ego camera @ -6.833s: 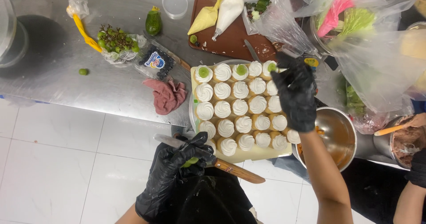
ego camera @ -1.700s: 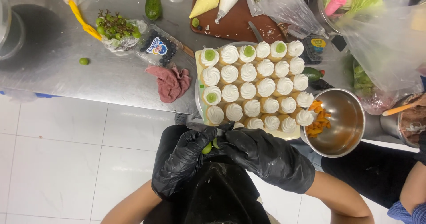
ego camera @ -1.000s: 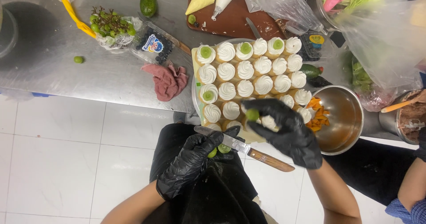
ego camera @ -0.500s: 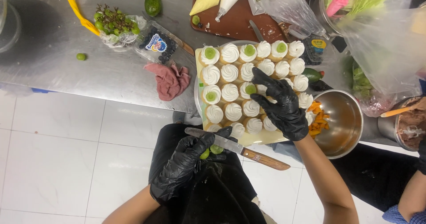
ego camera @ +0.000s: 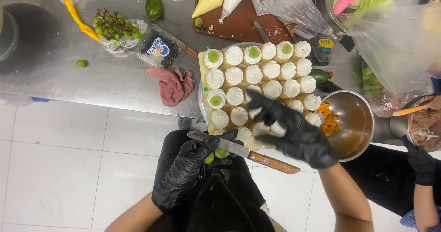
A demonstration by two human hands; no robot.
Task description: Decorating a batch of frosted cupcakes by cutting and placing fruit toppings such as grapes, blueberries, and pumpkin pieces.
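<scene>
A round metal tray (ego camera: 200,104) at the steel counter's edge carries several white-swirled cupcakes (ego camera: 234,75); a few are topped with a green grape slice (ego camera: 212,56). My right hand (ego camera: 289,128), in a black glove, lies over the near rows with its fingers spread and touching the frosting; no slice shows in them. My left hand (ego camera: 190,170), also gloved, stays below the counter edge, pinching green grape pieces (ego camera: 216,156). A wooden-handled knife (ego camera: 257,157) rests across its fingers, blade pointing left.
A steel bowl (ego camera: 356,121) with orange pieces stands right of the tray. On the counter lie a pink cloth (ego camera: 172,85), a blueberry box (ego camera: 158,47), bagged grapes (ego camera: 112,25), and a brown board (ego camera: 243,22) with piping bags. Another person's gloved hand (ego camera: 420,163) is at the far right.
My right hand carried a grape slice from the knife up to the cupcakes and now rests spread over the near rows. The left hand kept holding the grape pieces under the knife.
</scene>
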